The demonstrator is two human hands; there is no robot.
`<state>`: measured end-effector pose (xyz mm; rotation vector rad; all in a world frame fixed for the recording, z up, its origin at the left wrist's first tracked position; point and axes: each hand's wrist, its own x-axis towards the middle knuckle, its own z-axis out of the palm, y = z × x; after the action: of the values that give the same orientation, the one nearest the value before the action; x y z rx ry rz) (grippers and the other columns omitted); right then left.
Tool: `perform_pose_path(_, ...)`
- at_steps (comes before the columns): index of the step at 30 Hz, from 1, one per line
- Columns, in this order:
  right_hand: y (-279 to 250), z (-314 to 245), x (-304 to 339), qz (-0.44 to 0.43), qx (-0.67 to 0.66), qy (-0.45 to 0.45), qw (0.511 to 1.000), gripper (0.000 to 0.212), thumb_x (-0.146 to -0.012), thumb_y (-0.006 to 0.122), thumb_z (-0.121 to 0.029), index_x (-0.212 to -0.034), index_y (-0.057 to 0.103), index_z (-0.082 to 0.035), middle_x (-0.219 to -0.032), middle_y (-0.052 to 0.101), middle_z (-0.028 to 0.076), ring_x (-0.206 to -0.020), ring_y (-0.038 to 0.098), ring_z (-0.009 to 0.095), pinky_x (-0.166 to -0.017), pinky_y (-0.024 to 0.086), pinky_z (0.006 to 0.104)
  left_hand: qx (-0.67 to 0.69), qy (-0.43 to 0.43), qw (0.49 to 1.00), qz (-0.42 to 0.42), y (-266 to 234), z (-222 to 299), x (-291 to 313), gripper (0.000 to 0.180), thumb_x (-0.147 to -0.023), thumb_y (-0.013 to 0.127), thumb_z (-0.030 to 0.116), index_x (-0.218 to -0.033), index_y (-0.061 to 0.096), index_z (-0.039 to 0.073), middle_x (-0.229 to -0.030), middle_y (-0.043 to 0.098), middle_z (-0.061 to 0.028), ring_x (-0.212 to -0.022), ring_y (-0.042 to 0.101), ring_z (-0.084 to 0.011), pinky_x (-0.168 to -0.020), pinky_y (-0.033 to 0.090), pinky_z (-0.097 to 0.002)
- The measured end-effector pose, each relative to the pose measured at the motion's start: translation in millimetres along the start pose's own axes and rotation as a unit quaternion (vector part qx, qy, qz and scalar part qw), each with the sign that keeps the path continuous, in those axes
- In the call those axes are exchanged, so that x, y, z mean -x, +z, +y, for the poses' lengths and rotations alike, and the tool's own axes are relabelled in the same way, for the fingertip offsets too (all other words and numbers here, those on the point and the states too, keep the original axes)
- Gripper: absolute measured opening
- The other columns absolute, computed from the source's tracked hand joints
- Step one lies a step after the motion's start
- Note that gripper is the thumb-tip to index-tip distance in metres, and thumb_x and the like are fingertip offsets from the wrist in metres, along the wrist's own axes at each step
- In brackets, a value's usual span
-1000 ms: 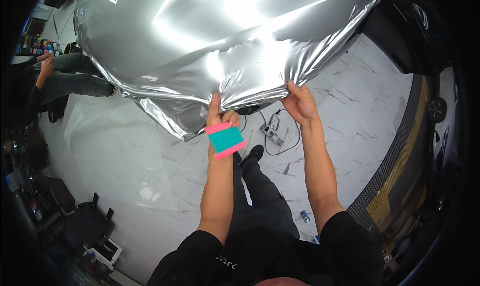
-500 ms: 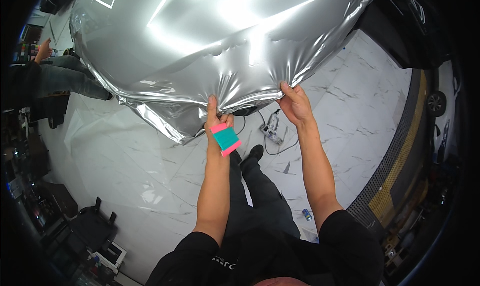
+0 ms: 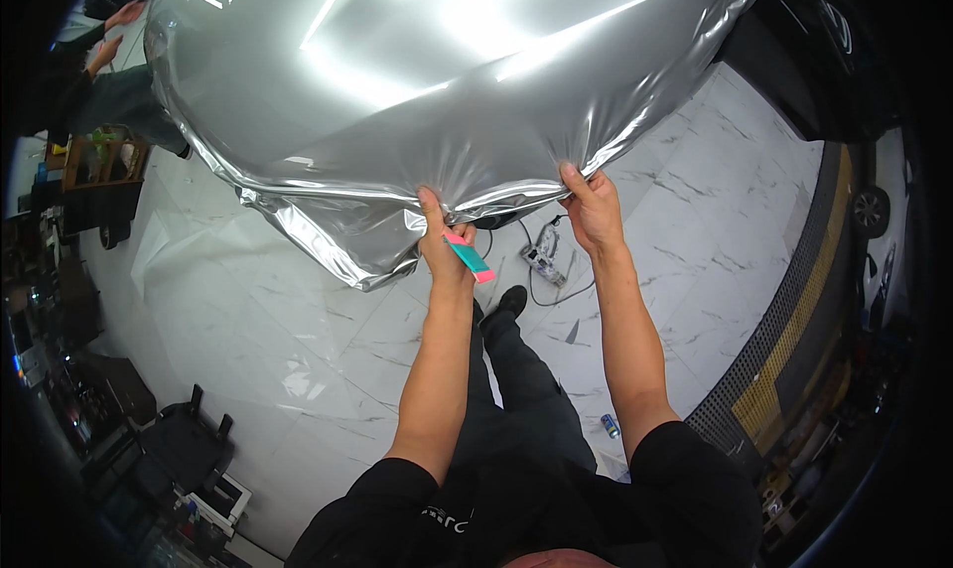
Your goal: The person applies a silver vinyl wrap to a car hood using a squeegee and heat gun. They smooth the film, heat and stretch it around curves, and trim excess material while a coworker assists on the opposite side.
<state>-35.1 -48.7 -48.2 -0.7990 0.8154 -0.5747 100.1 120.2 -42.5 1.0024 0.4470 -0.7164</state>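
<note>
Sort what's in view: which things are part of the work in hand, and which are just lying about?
In use:
silver film, gripped at its edge
left hand, also holding a teal and pink scraper
right hand

Lying about:
corded tool on the floor
small can
black stool

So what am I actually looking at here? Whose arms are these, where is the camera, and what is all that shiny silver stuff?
The camera sits on a person's head and looks down, so the two bare arms rising from the bottom edge are that person's own. Its wide lens bends straight lines near the rim. The shiny stuff is a big sheet of silver film draped over a large rounded body that looks like a car. The left hand pinches the film's lower edge and also holds a small teal and pink squeegee. The right hand has its grip on the same edge further along. Below is a white marble floor with a small tool and its cable and a little can. At the top left, another person is beside the film.
</note>
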Motion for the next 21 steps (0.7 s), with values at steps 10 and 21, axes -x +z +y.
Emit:
perform_pose_path(10,2,1,-3,0.030,0.028,-0.001,0.999,0.039,-0.095,0.076,-0.019,-0.124,0.059,0.001,-0.113,0.066,0.006,-0.098,0.064,0.015,-0.088,0.054,0.0347,0.000,-0.010,0.998,0.056,5,0,2,0.057,-0.094,0.068,0.062,-0.092,0.057,0.007,-0.069,0.041,0.0024,-0.053,0.037,-0.0080,-0.045,0.030,-0.0249)
perform_pose_path(21,-3,6,-5,0.042,0.019,-0.007,0.999,0.040,-0.096,0.075,-0.014,-0.128,0.057,0.002,-0.119,0.066,0.008,-0.106,0.063,0.016,-0.093,0.051,0.0351,-0.002,-0.018,0.991,0.134,17,-10,-1,0.057,-0.093,0.067,0.066,-0.086,0.057,0.011,-0.070,0.045,0.0019,-0.055,0.043,-0.0101,-0.050,0.035,-0.0270)
